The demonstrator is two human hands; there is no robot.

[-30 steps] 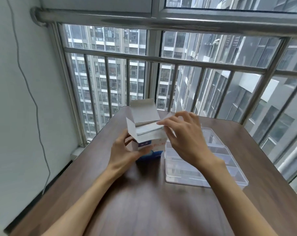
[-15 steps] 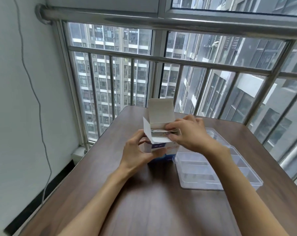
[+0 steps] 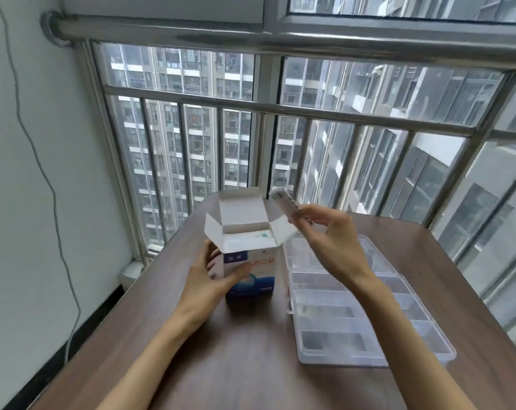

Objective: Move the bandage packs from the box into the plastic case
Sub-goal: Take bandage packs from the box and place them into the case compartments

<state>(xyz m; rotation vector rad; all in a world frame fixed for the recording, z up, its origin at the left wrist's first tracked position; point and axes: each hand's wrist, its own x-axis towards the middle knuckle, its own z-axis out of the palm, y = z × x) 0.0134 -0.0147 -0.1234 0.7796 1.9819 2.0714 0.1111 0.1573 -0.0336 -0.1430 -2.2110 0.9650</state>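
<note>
The left hand (image 3: 214, 276) grips the lower part of the upright white-and-blue box (image 3: 248, 266), thumb curled across its front face and fingers round its far left side; the top flaps stand open above those fingers, with more packs visible inside. The right hand (image 3: 329, 244) pinches a blurred bandage pack (image 3: 283, 202) at its fingertips, raised above and just right of the box's right flap. Below and right of that hand the clear plastic case (image 3: 369, 338) lies open on the brown table (image 3: 236, 365), its compartments partly screened by the right wrist and forearm; beyond the fingers runs a metal window railing (image 3: 280, 108).
</note>
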